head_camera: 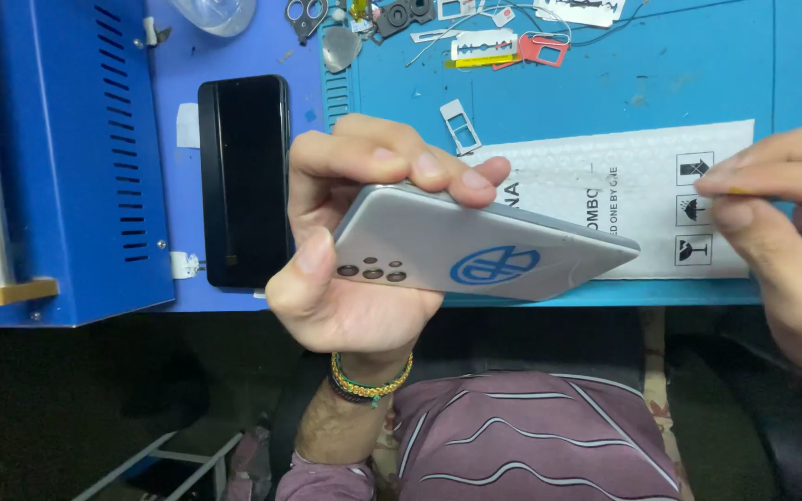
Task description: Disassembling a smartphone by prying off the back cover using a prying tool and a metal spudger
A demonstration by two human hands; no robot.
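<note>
Phone (475,246) is the silver one, held up off the bench (679,74) with its back facing the camera, so you see the little cluster of camera lenses near the thumb and a round blue sticker in the middle of the back. Left hand (345,241) has it by the lens end: fingers (420,167) curled over the top edge, thumb pressed on the back right beside the lenses. The phone tilts, far corner pointing right and hanging over the front edge of the blue mat.

Right hand (782,232) comes in from the right, just off that far corner, not touching the phone. Its fingers are pressed together, thumb against them, pinching something thin and yellowish, too small to tell what.

Behind the phone a white padded envelope (642,186) lies on the mat. A second, black phone (245,181) lies flat to the left, next to a blue metal box (67,158). Small parts, a razor blade and SIM trays are scattered along the back.
</note>
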